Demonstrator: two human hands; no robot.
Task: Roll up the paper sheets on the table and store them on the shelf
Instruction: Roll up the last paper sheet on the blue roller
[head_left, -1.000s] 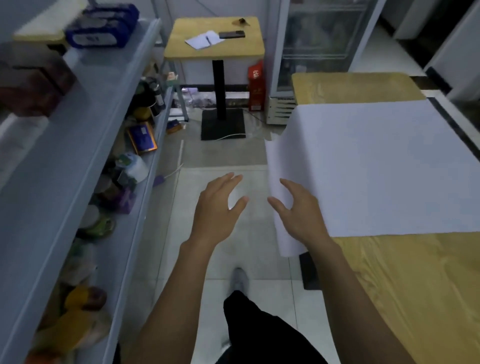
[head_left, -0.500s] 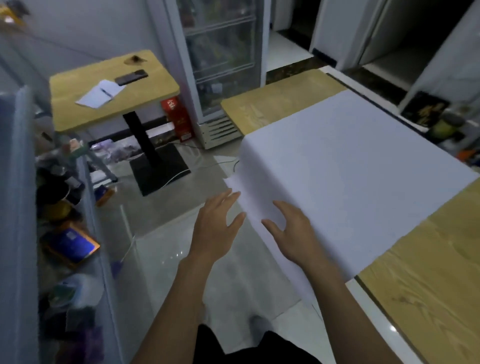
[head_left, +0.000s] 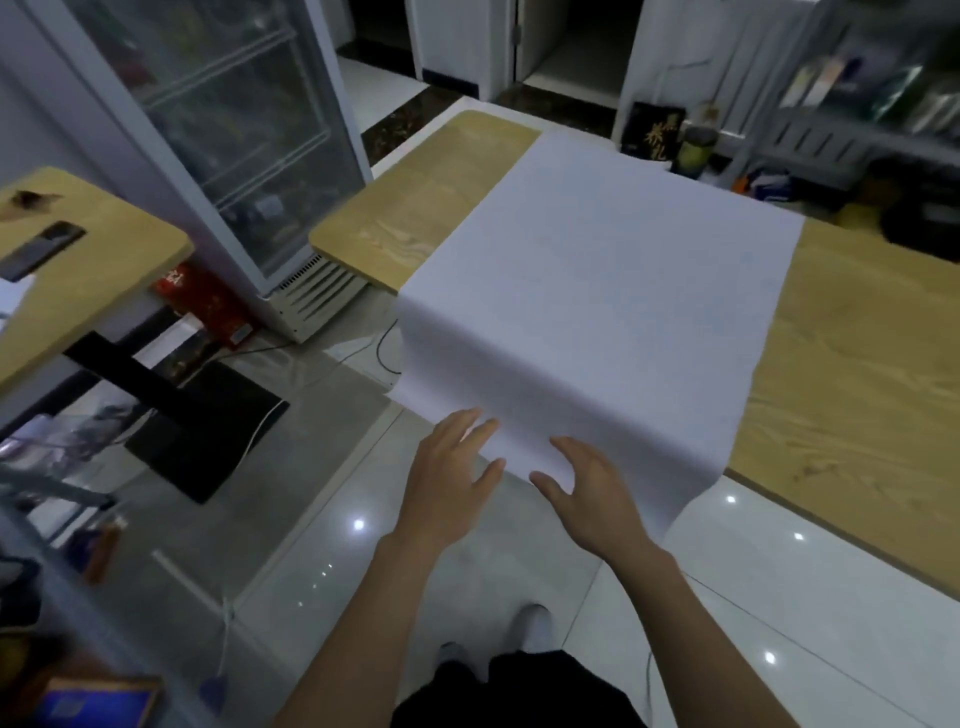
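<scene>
The left forearm (head_left: 363, 623) and right forearm (head_left: 696, 634) are extended forward, side by side. The left grip (head_left: 451, 470) and right grip (head_left: 597, 493) are held palm-down, fingers spread and loosely straightened, thumbs pointed inward.

Landmark = long table (head_left: 852, 364). Paper sheet (head_left: 597, 291) lies across it, one end drooping over table's near edge twd floor. Left hand (head_left: 447, 467) & right hand (head_left: 597, 493) side by side at that drooping end, just off table's near edge. Glass-door cooler (head_left: 223, 130) stands just off table's left end; carton (head_left: 208, 296) on floor further left; small table (head_left: 93, 270) well left of long table, w/ phone (head_left: 39, 249) on top. Box (head_left: 652, 136) & bottle (head_left: 696, 143) past table's far side, rack (head_left: 857, 119) to their right
</scene>
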